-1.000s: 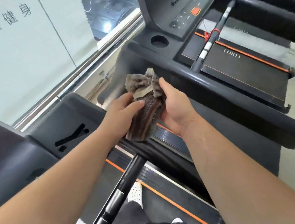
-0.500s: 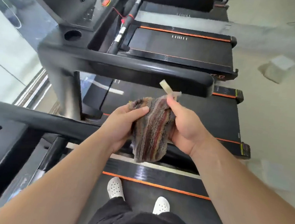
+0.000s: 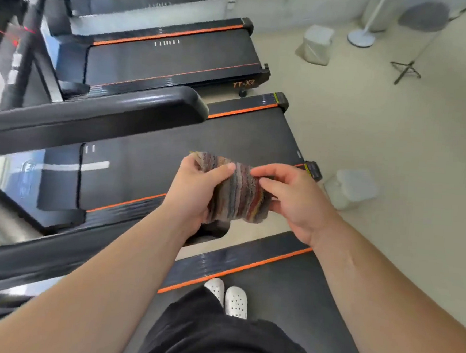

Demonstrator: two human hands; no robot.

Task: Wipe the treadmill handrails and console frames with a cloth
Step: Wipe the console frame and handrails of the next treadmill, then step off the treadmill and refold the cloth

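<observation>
The cloth (image 3: 236, 193) is bunched between both hands, so its middle folds and far side are hidden behind the fingers (image 3: 270, 185). The near handrail (image 3: 52, 259) runs out of frame at the left and its tip sits behind the left hand (image 3: 194, 192). The upper-left console frame (image 3: 10, 47) is smeared by motion blur (its controls cannot be read), and the fan (image 3: 423, 13) is cropped at the top.

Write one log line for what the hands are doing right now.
left hand: holds cloth | right hand: pinches cloth | cloth: off handrail | wiping: no
</observation>
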